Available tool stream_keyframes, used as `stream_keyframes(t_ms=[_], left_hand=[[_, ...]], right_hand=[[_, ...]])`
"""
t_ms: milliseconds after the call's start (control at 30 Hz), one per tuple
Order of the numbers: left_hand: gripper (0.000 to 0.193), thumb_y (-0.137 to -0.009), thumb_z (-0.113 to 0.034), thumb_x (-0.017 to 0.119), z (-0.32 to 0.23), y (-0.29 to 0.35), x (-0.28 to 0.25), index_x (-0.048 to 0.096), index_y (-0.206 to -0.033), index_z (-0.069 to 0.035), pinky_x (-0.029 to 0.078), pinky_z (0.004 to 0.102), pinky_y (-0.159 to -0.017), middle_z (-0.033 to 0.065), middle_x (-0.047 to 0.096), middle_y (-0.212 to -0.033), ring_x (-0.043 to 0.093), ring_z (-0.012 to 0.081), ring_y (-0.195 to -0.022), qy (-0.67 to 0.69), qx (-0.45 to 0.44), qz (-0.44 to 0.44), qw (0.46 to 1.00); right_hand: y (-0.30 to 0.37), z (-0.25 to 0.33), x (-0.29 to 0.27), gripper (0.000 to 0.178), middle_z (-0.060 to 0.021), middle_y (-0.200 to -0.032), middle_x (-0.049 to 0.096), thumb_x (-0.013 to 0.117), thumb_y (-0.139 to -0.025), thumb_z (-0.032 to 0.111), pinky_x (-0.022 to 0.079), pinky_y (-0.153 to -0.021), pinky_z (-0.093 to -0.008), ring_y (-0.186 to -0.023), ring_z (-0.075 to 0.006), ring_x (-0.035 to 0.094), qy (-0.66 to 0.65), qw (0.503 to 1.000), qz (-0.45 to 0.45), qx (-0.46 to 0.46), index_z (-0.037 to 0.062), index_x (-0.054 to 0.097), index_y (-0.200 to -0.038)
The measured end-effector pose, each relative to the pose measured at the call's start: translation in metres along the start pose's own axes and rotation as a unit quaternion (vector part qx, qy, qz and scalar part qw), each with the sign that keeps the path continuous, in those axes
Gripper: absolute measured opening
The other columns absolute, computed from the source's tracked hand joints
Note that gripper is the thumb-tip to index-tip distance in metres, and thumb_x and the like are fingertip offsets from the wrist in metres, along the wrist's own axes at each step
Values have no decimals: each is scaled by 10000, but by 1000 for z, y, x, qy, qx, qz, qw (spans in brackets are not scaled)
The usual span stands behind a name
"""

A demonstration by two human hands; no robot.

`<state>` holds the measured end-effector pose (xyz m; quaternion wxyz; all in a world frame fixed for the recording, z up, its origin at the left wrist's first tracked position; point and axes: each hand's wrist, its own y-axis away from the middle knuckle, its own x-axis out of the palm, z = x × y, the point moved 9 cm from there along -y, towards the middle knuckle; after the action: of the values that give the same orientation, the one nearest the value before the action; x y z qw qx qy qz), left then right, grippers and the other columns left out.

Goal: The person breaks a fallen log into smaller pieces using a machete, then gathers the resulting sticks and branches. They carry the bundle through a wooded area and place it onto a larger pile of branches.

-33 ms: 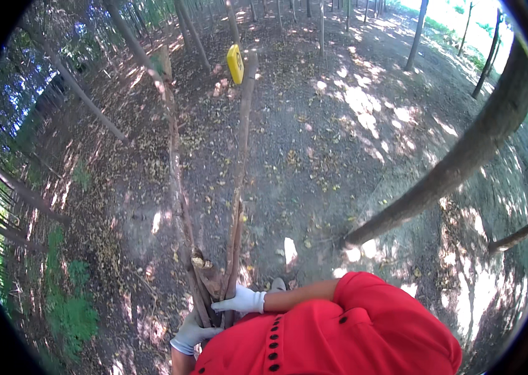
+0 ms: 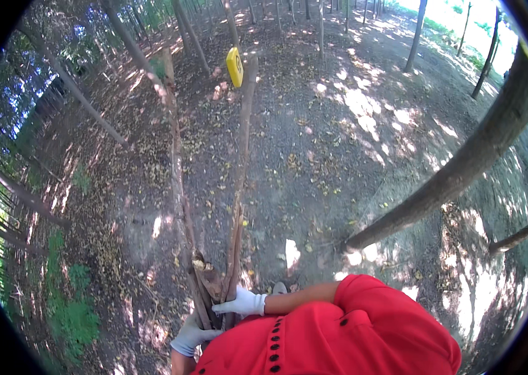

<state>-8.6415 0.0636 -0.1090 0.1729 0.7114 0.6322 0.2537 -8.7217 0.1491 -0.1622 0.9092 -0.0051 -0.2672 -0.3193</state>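
Gathered low in front of the body, close to a red shirt [image 2: 332, 331]: 2 long branches, the left branch [image 2: 177, 169] and the right branch [image 2: 244, 125], nearly together at the lower ends and spreading into a narrow V toward the far ends. Between the 2, near the bottom, a short chunk of wood [image 2: 211, 281] with a pale, rough end. Clamped on the lower end of the left branch, the left hand [image 2: 190, 337], in a pale glove. Slightly higher, wrapped around the right branch, the right hand [image 2: 242, 302], gloved too, fingertips pointing left across the wood. Just beside the far end of the right branch, a yellow box [image 2: 234, 67]; cannot tell whether touching. Beyond the right hand, 1 shoe [image 2: 279, 288]. Farther out, leaf-strewn ground [image 2: 301, 181] patched with sunlight, green plants [image 2: 70, 306] at left, a thick tree trunk [image 2: 445, 181] at right.
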Motion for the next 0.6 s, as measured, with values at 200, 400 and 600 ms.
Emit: stream_keyframes(t_ms=[200, 400, 600], left_hand=[[846, -599, -46, 864, -69, -72, -21, 419, -1316, 18, 507, 359, -900, 121, 605, -1183, 621, 216, -1041, -20, -16, -11, 1000], [894, -600, -36, 857, -125, -164, -15, 373, -1350, 18, 496, 374, -918, 126, 596, -1203, 619, 218, -1047, -17, -7, -30, 999], [787, -649, -77, 853, -192, -287, 4, 430, -1307, 18, 513, 390, -895, 133, 610, -1193, 630, 236, -1035, -62, 62, -50, 995]], right_hand=[[-60, 50, -54, 509, -67, -1093, 665, 778, -786, 281, 479, -887, -328, -974, -148, 599, 24, 999, -10, 28, 30, 602, -1193], [-112, 109, -130, 528, -78, -1140, 650, 770, -797, 259, 464, -929, -330, -1022, -161, 589, 5, 999, 25, 46, 34, 573, -1232], [-161, 192, -245, 514, -80, -1139, 651, 757, -814, 252, 463, -931, -330, -1028, -166, 591, 83, 995, 27, 46, 32, 568, -1239]])
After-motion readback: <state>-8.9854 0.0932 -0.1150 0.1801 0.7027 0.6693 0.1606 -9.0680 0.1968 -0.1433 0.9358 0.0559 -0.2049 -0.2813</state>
